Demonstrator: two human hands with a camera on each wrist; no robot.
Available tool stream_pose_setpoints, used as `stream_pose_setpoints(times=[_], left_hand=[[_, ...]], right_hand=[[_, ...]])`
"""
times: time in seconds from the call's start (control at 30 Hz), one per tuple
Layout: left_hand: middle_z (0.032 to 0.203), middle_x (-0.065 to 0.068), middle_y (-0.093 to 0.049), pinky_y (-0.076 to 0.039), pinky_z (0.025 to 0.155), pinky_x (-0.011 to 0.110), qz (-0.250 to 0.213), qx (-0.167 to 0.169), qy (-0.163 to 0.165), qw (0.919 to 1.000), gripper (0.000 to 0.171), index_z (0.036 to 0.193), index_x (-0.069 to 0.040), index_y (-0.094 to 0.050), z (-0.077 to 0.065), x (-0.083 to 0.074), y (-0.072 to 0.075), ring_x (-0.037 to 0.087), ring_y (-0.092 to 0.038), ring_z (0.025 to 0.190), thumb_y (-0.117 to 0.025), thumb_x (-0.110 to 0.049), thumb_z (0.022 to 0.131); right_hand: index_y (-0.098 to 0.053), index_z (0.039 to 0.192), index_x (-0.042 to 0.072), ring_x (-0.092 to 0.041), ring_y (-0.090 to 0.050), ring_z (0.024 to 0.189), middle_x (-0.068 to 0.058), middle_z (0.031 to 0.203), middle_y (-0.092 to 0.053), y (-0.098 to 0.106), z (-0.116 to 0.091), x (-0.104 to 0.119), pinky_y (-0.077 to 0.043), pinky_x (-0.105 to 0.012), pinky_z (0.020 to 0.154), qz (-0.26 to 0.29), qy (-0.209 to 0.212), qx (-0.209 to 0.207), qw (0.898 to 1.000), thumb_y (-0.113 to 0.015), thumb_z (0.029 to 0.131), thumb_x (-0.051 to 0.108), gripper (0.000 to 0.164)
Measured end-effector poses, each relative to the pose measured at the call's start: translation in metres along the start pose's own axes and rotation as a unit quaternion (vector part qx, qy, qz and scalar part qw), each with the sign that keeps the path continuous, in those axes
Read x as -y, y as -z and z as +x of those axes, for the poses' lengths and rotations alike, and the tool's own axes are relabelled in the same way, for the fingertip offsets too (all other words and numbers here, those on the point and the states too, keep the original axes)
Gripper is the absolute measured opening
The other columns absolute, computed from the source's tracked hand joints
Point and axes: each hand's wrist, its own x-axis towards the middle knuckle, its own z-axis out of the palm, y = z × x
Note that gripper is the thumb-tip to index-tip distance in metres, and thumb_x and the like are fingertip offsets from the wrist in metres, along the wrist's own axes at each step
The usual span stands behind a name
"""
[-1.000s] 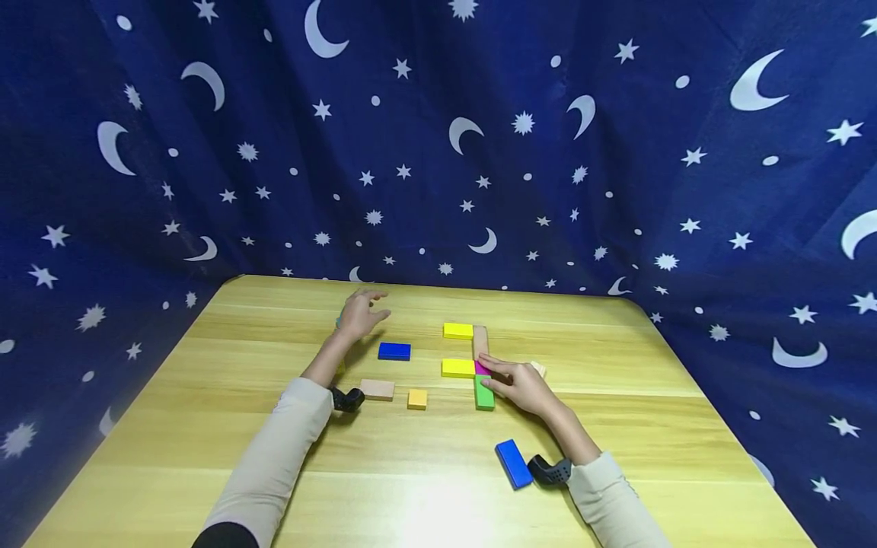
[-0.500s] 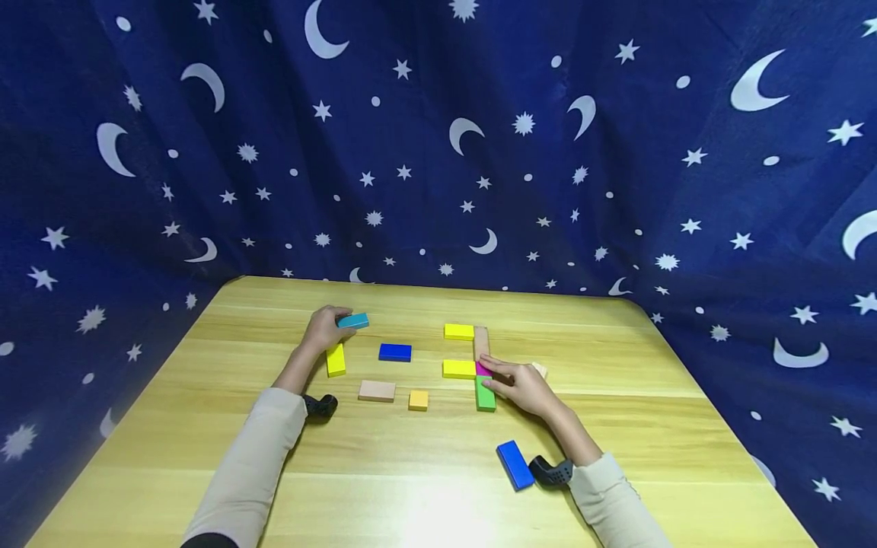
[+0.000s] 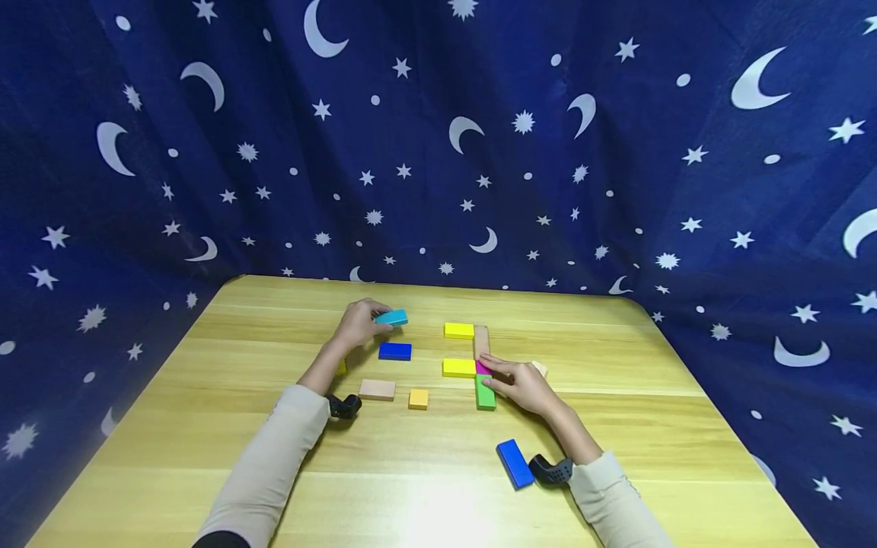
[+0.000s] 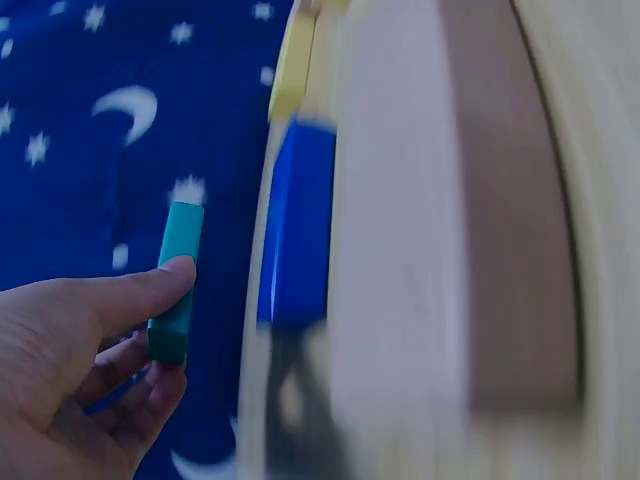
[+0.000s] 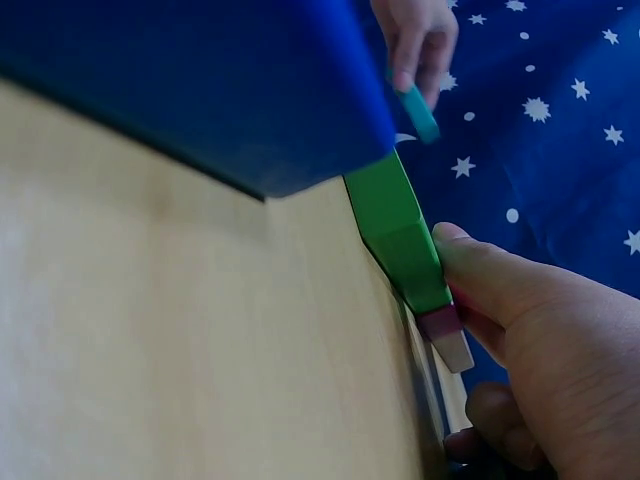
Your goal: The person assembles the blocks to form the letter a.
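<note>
My left hand (image 3: 358, 325) pinches a light-blue block (image 3: 393, 317) between thumb and fingers, above the table's far left half. In the left wrist view that block (image 4: 180, 250) is seen held off the tabletop. My right hand (image 3: 527, 387) rests at a column of blocks, its fingers fairly straight. Its thumb touches the green block (image 3: 485, 399), and its fingertips lie by the magenta block (image 3: 483, 368), partly covering it. A pale wooden block (image 3: 481, 339) continues the column away from me. Two yellow blocks (image 3: 458, 368) join the column's left side.
Left of the column lie a dark-blue block (image 3: 395, 352), a pale wooden block (image 3: 377, 390) and a small orange block (image 3: 419, 399). Another blue block (image 3: 515, 463) lies by the right wrist camera (image 3: 550, 470). A yellow block (image 3: 340, 367) is mostly hidden behind the left arm. A starry curtain (image 3: 425, 152) stands behind.
My left hand first hovers open, then reaches left and takes hold of the light-blue block. Now it has moved right with it. My right hand stays in place.
</note>
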Motion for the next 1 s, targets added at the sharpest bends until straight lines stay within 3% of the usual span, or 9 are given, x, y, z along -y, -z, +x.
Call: stream_pose_setpoints(times=[0.07, 0.17, 0.43, 0.7, 1.0], left_hand=[[0.102, 0.012, -0.063, -0.049, 0.075, 0.036, 0.0, 0.012, -0.014, 0.9998, 0.036, 0.109, -0.003, -0.068, 0.005, -0.012, -0.009, 0.025, -0.058, 0.089, -0.077, -0.016, 0.076], [0.103, 0.01, -0.063, -0.049, 0.076, 0.035, 0.008, 0.037, -0.019, 0.9991, 0.035, 0.108, -0.006, -0.069, 0.012, -0.024, -0.023, 0.024, -0.059, 0.09, -0.076, -0.016, 0.076], [0.11, 0.006, -0.062, -0.045, 0.089, 0.035, 0.033, 0.083, 0.029, 0.9956, 0.034, 0.11, -0.011, -0.069, 0.024, -0.035, -0.049, 0.023, -0.055, 0.103, -0.076, -0.015, 0.077], [0.114, 0.006, -0.062, -0.042, 0.095, 0.035, 0.028, 0.085, 0.045, 0.995, 0.035, 0.112, -0.012, -0.068, 0.028, -0.037, -0.06, 0.024, -0.052, 0.111, -0.076, -0.014, 0.077], [0.118, 0.005, -0.061, -0.041, 0.096, 0.036, 0.027, 0.084, 0.029, 0.9957, 0.037, 0.115, -0.014, -0.067, 0.031, -0.036, -0.063, 0.024, -0.051, 0.115, -0.074, -0.015, 0.079]], right_hand=[[-0.058, 0.127, 0.014, -0.026, -0.052, 0.113, -0.004, 0.131, -0.051, 0.0, 0.0, -0.001, -0.048, -0.037, 0.083, 0.0, 0.0, 0.001, 1.0, -0.065, 0.087, 0.031, 0.044], [-0.058, 0.127, 0.014, -0.027, -0.048, 0.118, -0.005, 0.13, -0.051, -0.001, 0.0, -0.001, -0.046, -0.041, 0.09, 0.005, 0.0, 0.001, 1.0, -0.065, 0.086, 0.03, 0.044], [-0.059, 0.126, 0.013, -0.027, -0.047, 0.119, -0.003, 0.13, -0.052, -0.003, 0.0, -0.003, -0.041, -0.042, 0.095, 0.005, 0.003, -0.001, 1.0, -0.065, 0.086, 0.033, 0.044], [-0.058, 0.127, 0.013, -0.027, -0.047, 0.119, -0.005, 0.131, -0.052, -0.002, 0.001, -0.004, -0.041, -0.043, 0.095, 0.003, 0.009, 0.001, 1.0, -0.064, 0.087, 0.03, 0.044], [-0.059, 0.126, 0.013, -0.027, -0.047, 0.119, -0.004, 0.13, -0.052, 0.0, 0.0, -0.003, -0.04, -0.042, 0.096, 0.005, 0.01, -0.004, 1.0, -0.064, 0.087, 0.035, 0.045]])
